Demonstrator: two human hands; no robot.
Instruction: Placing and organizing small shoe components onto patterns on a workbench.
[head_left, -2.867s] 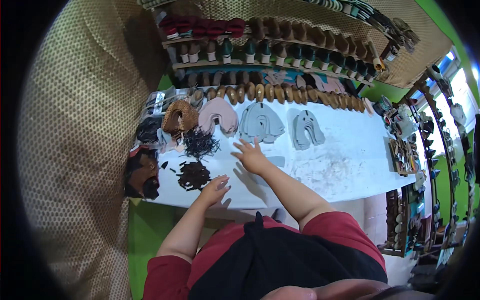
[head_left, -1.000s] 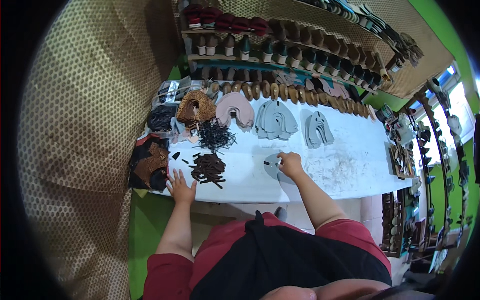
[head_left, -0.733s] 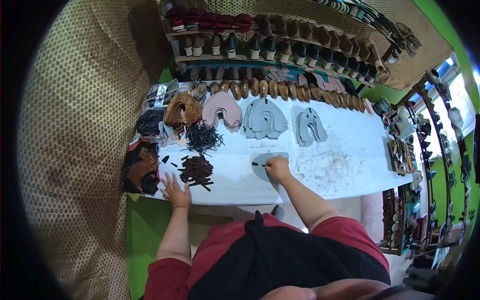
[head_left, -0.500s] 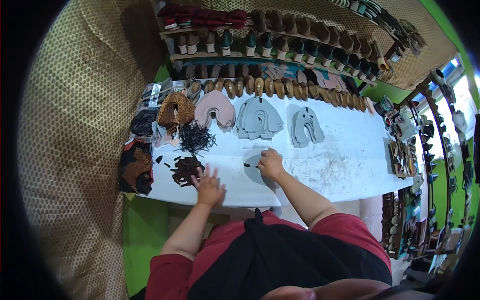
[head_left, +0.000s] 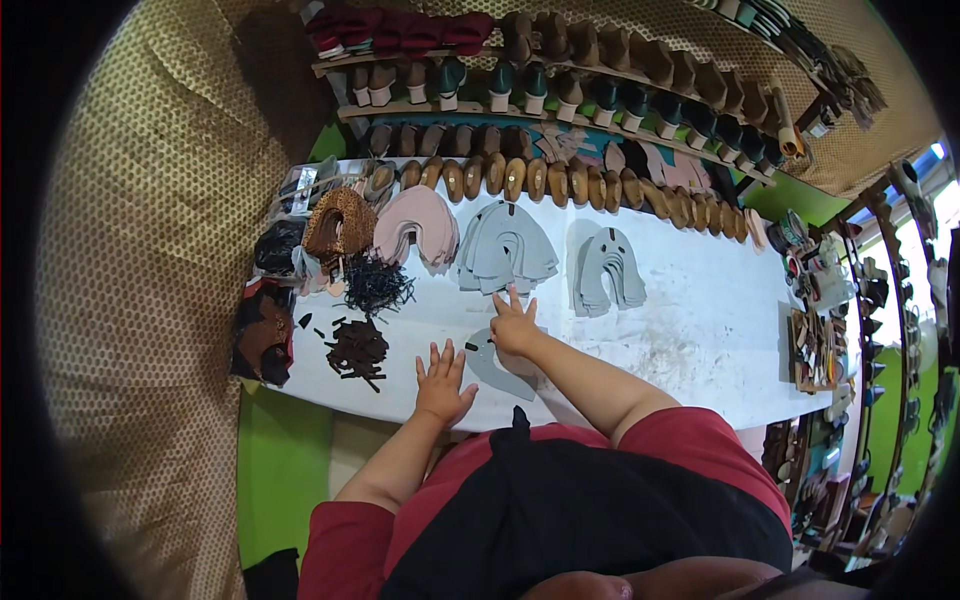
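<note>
A single grey curved shoe-upper piece (head_left: 503, 374) lies on the white table with a small dark strip (head_left: 471, 346) near its far edge. My right hand (head_left: 513, 329) rests over the piece's far right part, fingers apart and pointing toward the grey stack (head_left: 505, 245); nothing shows in its grip. Flat near the table's front edge, left of the piece, my left hand (head_left: 441, 386) has its fingers spread and holds nothing. Left of that hand sits a heap of dark brown strips (head_left: 358, 350), with a tangle of black strips (head_left: 376, 285) behind it.
A smaller grey stack (head_left: 625, 272) stands to the right, pink pieces (head_left: 398, 215) and leopard-print pieces (head_left: 340, 222) to the left. Wooden shoe lasts (head_left: 515, 178) line the back, below shelves of shoes (head_left: 500, 88). A tool tray (head_left: 812, 350) sits at the right end.
My left hand has moved away from the brown strips toward the grey piece and lies flatter. My right hand's fingers have spread from a closed pose. The view has shifted slightly.
</note>
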